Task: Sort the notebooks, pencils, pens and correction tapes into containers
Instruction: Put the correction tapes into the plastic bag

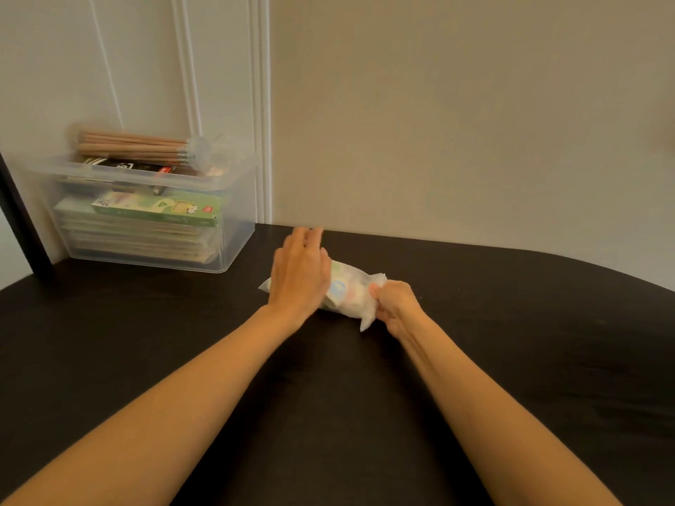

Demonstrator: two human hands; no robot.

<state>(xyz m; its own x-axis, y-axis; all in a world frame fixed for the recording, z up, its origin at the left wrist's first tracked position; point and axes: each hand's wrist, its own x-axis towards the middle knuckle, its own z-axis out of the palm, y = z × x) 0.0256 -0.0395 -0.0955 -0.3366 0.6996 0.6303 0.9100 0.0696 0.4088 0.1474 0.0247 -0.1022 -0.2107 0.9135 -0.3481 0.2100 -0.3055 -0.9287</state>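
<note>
Two hands on a soft packet, with the full bin off beyond the left hand

The right hand [396, 304] pinches the crumpled end of the white packet [352, 295]. The left hand [301, 275] lies flat over its other half, fingers straight and gripping nothing. Lifted by that flimsy end, the wrapper could tear and spill its contents, probably correction tapes, though the print is blurred. Beyond the left hand, the clear container [237, 217] holds stacked notebooks [135, 239], a green box [157, 210] and a black box [128, 166]. The pencil bundle [135, 146] rides above the rim and could roll off.
</note>
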